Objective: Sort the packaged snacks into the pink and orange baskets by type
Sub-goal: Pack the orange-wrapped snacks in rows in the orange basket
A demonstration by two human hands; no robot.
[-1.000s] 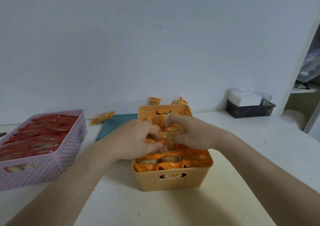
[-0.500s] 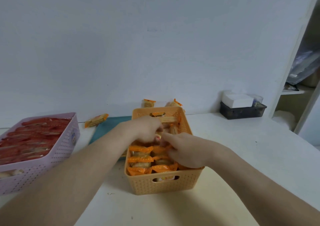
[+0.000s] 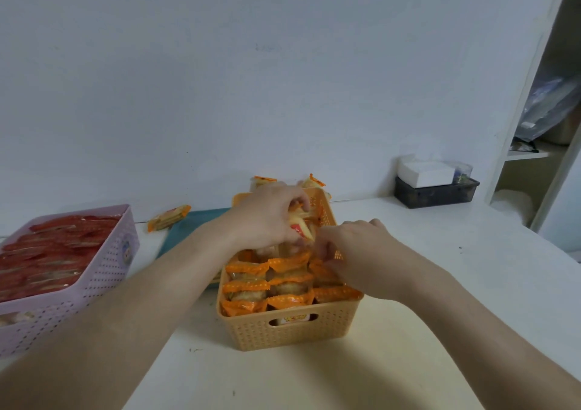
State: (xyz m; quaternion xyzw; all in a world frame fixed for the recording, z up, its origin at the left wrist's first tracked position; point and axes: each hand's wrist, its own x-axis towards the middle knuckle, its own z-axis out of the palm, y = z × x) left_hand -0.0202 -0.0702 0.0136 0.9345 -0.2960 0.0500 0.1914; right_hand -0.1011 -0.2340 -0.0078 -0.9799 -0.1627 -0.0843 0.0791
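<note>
Fingers of left hand [image 3: 267,218] pinch a blurred snack packet [image 3: 301,226]; right hand [image 3: 355,249] fingertips hidden in orange basket [image 3: 289,328], grip unclear.
White bench [image 3: 424,268], pink basket [image 3: 103,271] cut off left, plain wall.

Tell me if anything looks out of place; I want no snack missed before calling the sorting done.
Yes. One orange-edged packet lies loose on the table between the pink basket and the orange basket, partly on the teal mat. Two more packets sit behind the orange basket by the wall, unsorted.
</note>
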